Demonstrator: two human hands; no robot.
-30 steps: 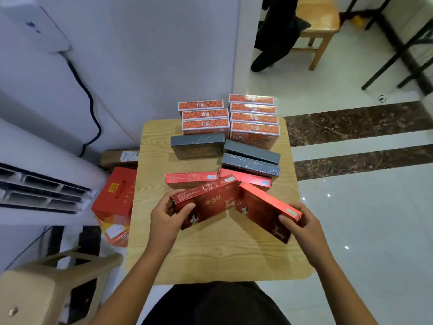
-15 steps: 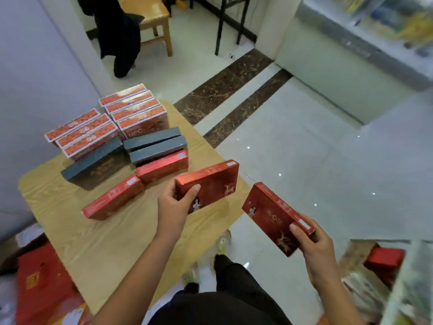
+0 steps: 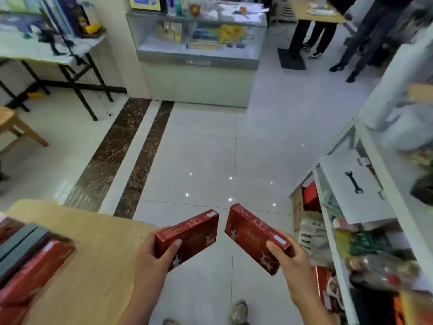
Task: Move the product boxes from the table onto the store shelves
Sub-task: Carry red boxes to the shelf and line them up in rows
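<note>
My left hand (image 3: 154,256) grips a flat red product box (image 3: 194,233) by its near end, thumb on its face. My right hand (image 3: 290,261) grips a second red product box (image 3: 250,233) the same way. Both boxes hang over the tiled floor, tilted, their far ends almost meeting. The wooden table (image 3: 93,254) lies at the lower left, with a red box (image 3: 35,270) and dark grey boxes (image 3: 16,240) at its left edge. White store shelves (image 3: 339,266) stand at the right, holding blurred packaged goods.
A glass display counter (image 3: 199,55) stands ahead across the open tiled floor. A folding table (image 3: 46,50) and a wooden stool (image 3: 14,125) are at the left. People's legs (image 3: 351,43) show at the far right. A cardboard carton (image 3: 302,207) sits beside the shelves.
I have turned right, away from the table toward the shelves. Both hands carried their red boxes off the table, and the two boxes have come closer together over the floor.
</note>
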